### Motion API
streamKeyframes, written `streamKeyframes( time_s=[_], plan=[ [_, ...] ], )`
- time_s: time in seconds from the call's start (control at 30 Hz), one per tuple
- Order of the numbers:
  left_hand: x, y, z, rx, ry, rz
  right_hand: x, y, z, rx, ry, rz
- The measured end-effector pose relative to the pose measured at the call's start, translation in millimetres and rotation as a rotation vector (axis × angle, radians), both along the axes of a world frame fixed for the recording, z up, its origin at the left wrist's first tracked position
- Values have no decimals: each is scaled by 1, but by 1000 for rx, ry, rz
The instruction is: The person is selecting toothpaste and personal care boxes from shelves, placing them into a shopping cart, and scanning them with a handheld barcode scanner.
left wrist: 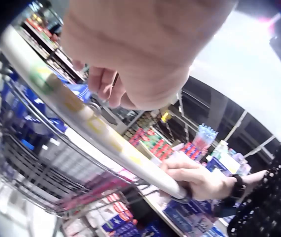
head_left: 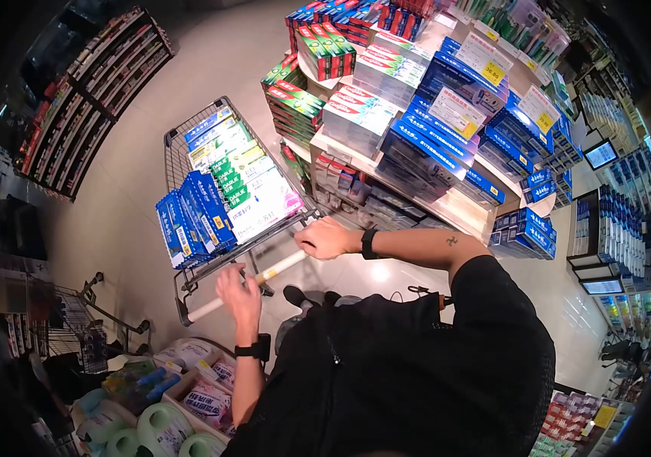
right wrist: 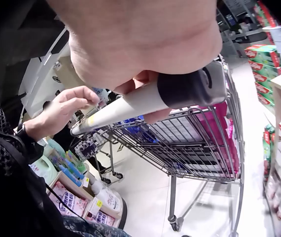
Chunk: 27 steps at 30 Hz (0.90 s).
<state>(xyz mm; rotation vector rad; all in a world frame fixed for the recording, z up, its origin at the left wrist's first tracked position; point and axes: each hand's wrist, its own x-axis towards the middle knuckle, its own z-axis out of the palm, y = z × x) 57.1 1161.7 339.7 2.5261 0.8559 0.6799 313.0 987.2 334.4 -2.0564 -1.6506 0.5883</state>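
Observation:
A wire shopping cart (head_left: 174,145) stands in front of me, its white handle (head_left: 283,266) running across between my hands. My right hand (head_left: 327,238) grips the handle near its right end, fingers curled round the bar in the right wrist view. My left hand (head_left: 239,297) hovers at the left part of the bar, fingers loosely bent and apart from it in the right wrist view (right wrist: 64,111). Inside the cart lie green-and-white Darlie toothpaste boxes (head_left: 228,180), upright blue boxes (head_left: 205,209) and a white carton (head_left: 266,199) with a pink end.
A tiered display (head_left: 333,148) of toothpaste boxes (head_left: 359,110) and blue boxes (head_left: 432,145) stands close on the right. Pale green bottles (head_left: 164,428) and pink packs (head_left: 207,400) fill a bin at lower left. Another cart (head_left: 66,312) and a long shelf (head_left: 97,91) are farther left.

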Motion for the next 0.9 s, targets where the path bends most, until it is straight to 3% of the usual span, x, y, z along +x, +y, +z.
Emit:
streamKeyframes(
  time_s=[0.07, 0.1, 0.17, 0.2, 0.27, 0.33, 0.4, 0.6, 0.67, 0.77, 0.8, 0.83, 0.87, 0.9],
  plan=[
    [29, -13, 2, -163, 39, -184, -2, 4, 9, -9, 64, 5],
    [46, -7, -4, -164, 15, -190, 3, 14, 9, -30, 69, 5],
    [68, 22, -17, -297, 96, -397, 5, 46, 0, -14, 76, 17],
    [71, 33, -14, -297, 74, -396, 6, 59, -3, 5, 108, 41],
    [77, 54, -9, -342, 347, -381, 11, 79, -6, -11, 254, 78],
    [72, 68, -13, -331, 288, -387, 11, 96, -1, -26, 369, 55],
    [66, 72, -13, -258, 378, -312, 14, 98, 6, 11, 323, 23],
    [73, 118, -44, -144, 311, -192, 68, 123, 20, 145, 62, -181],
    [81, 118, -50, -105, 358, -183, 83, 113, 35, 4, 80, -319],
    [85, 131, -49, -173, 397, -205, 104, 135, 23, -63, 120, -454],
    [87, 129, -49, -180, 422, -218, 118, 122, 3, 10, 20, -416],
    [84, 119, -44, -127, 456, -213, 112, 102, 13, -63, 32, -492],
    [83, 119, -35, -97, 349, -271, 122, 80, 3, -8, -46, -506],
    [47, 122, -33, -161, 361, -205, 111, 93, -14, -42, -17, -501]
  ],
)
